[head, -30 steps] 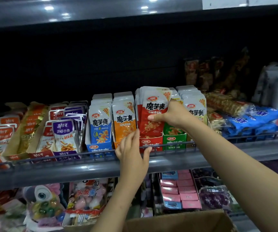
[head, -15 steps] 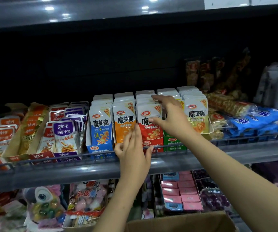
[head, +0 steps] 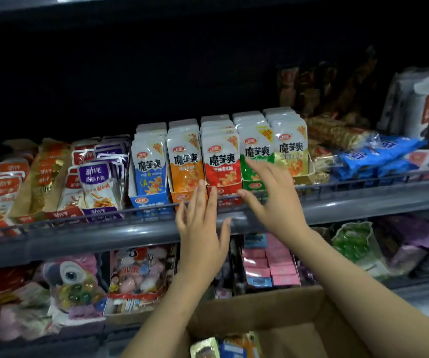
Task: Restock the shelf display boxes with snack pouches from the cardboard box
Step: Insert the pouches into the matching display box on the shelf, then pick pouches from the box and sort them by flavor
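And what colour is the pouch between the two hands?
Red pouch, white top; head view.

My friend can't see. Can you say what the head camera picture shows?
Two open hands, the left hand and the right hand, reach toward a row of snack pouches standing in display boxes on a shop shelf. A cardboard box with more pouches sits below.

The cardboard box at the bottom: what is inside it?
The cardboard box holds a few snack pouches, gold, blue and orange. The frame edge and both arms hide the rest.
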`<action>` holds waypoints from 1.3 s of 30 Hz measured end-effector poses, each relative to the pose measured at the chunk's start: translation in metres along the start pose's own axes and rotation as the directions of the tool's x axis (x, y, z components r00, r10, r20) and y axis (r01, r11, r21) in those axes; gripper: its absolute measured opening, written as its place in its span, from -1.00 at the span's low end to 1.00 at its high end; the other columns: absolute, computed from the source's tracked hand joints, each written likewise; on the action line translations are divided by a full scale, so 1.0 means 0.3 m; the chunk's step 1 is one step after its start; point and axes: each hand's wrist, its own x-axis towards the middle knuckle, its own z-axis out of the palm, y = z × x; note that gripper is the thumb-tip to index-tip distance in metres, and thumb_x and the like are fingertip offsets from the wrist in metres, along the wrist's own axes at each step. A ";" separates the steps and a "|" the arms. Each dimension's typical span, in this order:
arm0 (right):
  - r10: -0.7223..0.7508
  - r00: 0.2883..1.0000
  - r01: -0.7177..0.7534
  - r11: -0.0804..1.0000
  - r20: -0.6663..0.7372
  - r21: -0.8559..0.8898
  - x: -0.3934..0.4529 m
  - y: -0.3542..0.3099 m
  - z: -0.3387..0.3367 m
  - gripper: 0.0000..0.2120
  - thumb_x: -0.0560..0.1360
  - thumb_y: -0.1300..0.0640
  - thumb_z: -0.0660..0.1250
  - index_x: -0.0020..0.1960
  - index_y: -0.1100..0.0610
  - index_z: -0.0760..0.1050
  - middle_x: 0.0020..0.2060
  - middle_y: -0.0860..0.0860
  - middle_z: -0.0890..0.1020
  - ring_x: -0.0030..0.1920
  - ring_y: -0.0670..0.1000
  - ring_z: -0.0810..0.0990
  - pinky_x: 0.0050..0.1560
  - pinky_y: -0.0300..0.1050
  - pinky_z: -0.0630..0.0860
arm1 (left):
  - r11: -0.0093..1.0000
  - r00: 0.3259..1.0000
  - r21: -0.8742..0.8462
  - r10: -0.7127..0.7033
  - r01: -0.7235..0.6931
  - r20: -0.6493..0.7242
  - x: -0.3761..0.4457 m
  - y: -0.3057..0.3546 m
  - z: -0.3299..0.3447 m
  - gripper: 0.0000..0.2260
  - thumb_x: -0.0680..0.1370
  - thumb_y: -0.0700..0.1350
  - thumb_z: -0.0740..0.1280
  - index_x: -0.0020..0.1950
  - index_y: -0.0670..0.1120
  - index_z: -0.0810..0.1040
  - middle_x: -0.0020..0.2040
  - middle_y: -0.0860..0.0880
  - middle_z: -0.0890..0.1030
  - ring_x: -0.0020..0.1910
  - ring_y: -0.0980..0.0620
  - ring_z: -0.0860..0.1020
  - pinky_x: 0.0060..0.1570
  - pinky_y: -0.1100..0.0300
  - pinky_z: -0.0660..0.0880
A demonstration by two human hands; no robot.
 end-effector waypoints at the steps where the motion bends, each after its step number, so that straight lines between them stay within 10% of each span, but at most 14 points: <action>1: 0.018 1.000 -0.018 1.000 0.018 -0.001 -0.061 0.006 -0.006 -0.48 0.50 0.01 0.36 0.41 0.08 0.34 0.26 0.03 0.48 0.27 0.01 0.34 0.27 -0.21 0.21 | 0.998 1.000 -0.059 -0.016 0.016 0.005 -0.041 0.016 -0.006 -0.46 0.59 0.11 0.02 0.54 -0.04 0.10 0.56 0.02 -0.09 0.51 0.16 -0.17 0.46 0.07 -0.16; 6: 0.106 0.987 -0.099 0.993 0.121 -0.067 -0.396 0.058 -0.050 -0.53 0.51 -0.10 0.20 0.32 0.13 0.45 0.14 0.03 0.56 0.16 0.01 0.43 0.21 -0.19 0.29 | 0.930 0.978 -0.334 -0.097 0.156 0.187 -0.276 0.144 0.007 -0.55 0.57 0.07 0.07 0.46 0.01 0.31 0.51 0.18 0.09 0.48 0.22 -0.02 0.43 0.21 -0.04; 12: 0.308 0.929 -0.241 0.925 0.207 -0.294 -0.744 0.136 -0.127 -0.56 0.47 -0.06 0.14 0.23 0.13 0.51 0.08 0.05 0.60 0.07 0.14 0.53 0.06 0.03 0.48 | 0.919 0.880 -0.279 -0.130 0.280 0.456 -0.514 0.207 0.110 -0.68 0.60 -0.10 0.22 0.36 -0.02 0.42 0.48 0.06 0.24 0.46 0.07 0.13 0.38 0.25 0.01; 24: 0.717 0.639 -0.525 0.672 0.279 -0.522 -1.049 0.238 -0.133 -0.15 0.38 -0.06 0.43 0.51 0.22 0.11 0.44 0.21 0.27 0.26 0.28 0.41 0.13 0.10 0.45 | 0.932 0.297 -0.056 -0.056 0.358 0.953 -0.701 0.059 0.430 -0.51 0.60 0.05 0.24 0.51 0.03 0.22 0.56 -0.03 0.10 0.53 -0.03 0.07 0.47 0.07 0.10; 30: 0.731 0.646 -0.559 0.649 0.220 -0.517 -1.070 0.244 -0.116 -0.13 0.38 -0.01 0.45 0.51 0.22 0.09 0.41 0.17 0.33 0.25 0.22 0.45 0.15 0.12 0.46 | 0.949 0.194 0.042 -0.107 0.312 0.975 -0.776 -0.037 0.556 -0.38 0.58 0.11 0.23 0.56 0.03 0.05 0.58 0.03 -0.07 0.55 0.01 -0.10 0.50 0.02 -0.01; 39: 0.728 0.663 -0.563 0.640 0.176 -0.524 -1.063 0.238 -0.111 -0.16 0.32 0.06 0.49 0.48 0.21 0.17 0.35 0.17 0.40 0.16 0.22 0.50 0.05 0.09 0.50 | 0.992 0.230 0.066 -0.089 0.106 0.969 -0.768 -0.090 0.655 -0.30 0.49 0.33 0.20 0.54 0.06 0.13 0.50 -0.03 0.13 0.48 -0.10 0.02 0.42 -0.04 0.09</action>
